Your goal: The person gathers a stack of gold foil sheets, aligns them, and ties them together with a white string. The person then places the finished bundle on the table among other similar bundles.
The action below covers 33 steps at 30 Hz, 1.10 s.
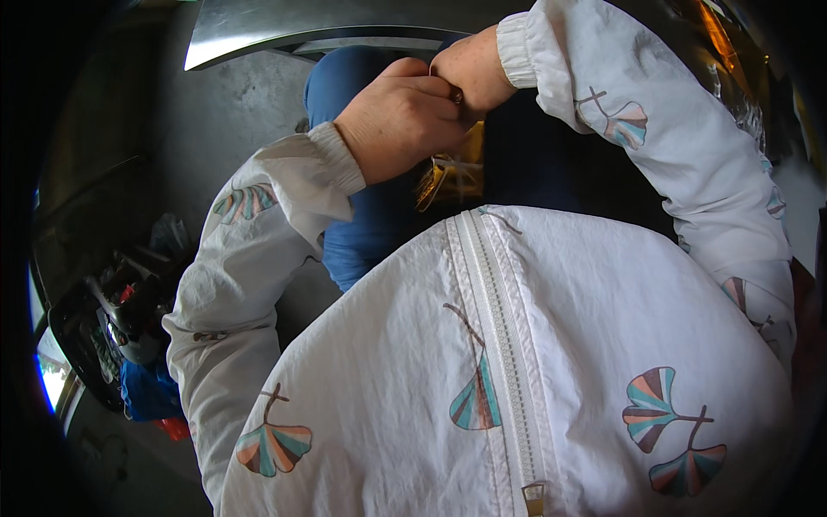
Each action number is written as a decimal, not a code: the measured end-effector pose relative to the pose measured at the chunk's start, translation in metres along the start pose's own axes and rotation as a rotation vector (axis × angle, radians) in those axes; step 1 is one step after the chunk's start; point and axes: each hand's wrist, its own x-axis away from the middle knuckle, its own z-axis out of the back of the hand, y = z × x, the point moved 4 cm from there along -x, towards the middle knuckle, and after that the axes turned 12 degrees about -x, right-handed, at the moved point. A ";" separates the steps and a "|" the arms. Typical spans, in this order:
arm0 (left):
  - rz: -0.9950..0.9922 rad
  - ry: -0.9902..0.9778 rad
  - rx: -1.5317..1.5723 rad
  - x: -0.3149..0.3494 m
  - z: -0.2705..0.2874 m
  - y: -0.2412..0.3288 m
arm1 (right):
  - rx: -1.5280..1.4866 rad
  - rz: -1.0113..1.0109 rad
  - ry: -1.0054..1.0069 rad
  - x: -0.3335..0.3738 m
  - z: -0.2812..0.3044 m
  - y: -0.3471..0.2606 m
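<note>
My left hand (pixel 401 119) and my right hand (pixel 472 73) meet above my lap, their fingers curled in and touching. A piece of shiny gold foil (pixel 463 168) comes out from beneath them and hangs toward my body, apparently gripped by my left hand. The closed fingers of my right hand are mostly tucked behind the left, and what they pinch is hidden. White cuffed sleeves (pixel 241 207) with a leaf print cover both forearms.
A dark table with a shiny metal edge (pixel 250 43) lies just beyond my hands. More gold foil (pixel 728 52) is at the far right. My blue-clad knee (pixel 340 77) is under the left hand. Black containers and a blue bag (pixel 151 389) stand on the floor at left.
</note>
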 end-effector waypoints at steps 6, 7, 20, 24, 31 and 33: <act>0.215 0.075 0.253 0.009 -0.008 -0.001 | -0.086 0.073 -0.048 0.002 -0.004 0.004; 0.255 0.119 0.283 0.010 -0.010 0.001 | -0.136 0.113 -0.053 0.002 -0.004 0.005; 0.507 0.199 0.339 0.015 -0.003 0.021 | -0.181 0.210 0.116 0.013 -0.002 -0.009; 0.555 0.294 0.276 0.015 -0.006 0.028 | -0.181 0.115 0.104 0.015 0.004 -0.016; 0.635 0.267 0.289 0.023 -0.008 0.036 | 0.000 -0.021 0.059 0.009 0.007 -0.038; 0.642 0.293 0.274 0.025 -0.007 0.040 | 0.094 -0.051 0.093 0.011 0.002 -0.042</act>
